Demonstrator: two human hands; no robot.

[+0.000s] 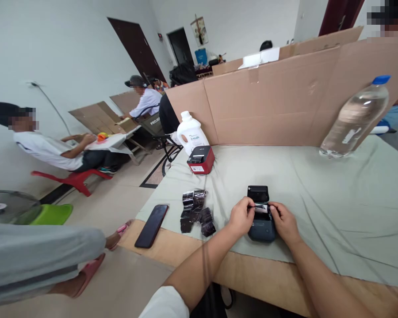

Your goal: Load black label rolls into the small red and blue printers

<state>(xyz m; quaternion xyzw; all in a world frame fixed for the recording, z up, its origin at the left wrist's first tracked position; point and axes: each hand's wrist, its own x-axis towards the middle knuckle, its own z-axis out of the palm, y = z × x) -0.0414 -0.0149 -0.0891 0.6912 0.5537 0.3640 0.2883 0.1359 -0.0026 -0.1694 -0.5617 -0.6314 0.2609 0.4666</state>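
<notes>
A small dark blue label printer sits near the table's front edge with its black lid raised. In its opening lies a white label roll, partly covered by fingers. My left hand is closed, thumb and forefinger pinching the left end of the roll. On the other side, my right hand has its fingers bent against the printer's right rim, close to the roll's right end. Left of the printer lie several dark shiny wrapped rolls. Farther back stands a red and black label printer.
A black phone lies at the left table edge. A white jug and a large water bottle stand by the cardboard partition. Someone's leg is beside the table; other people sit at the left.
</notes>
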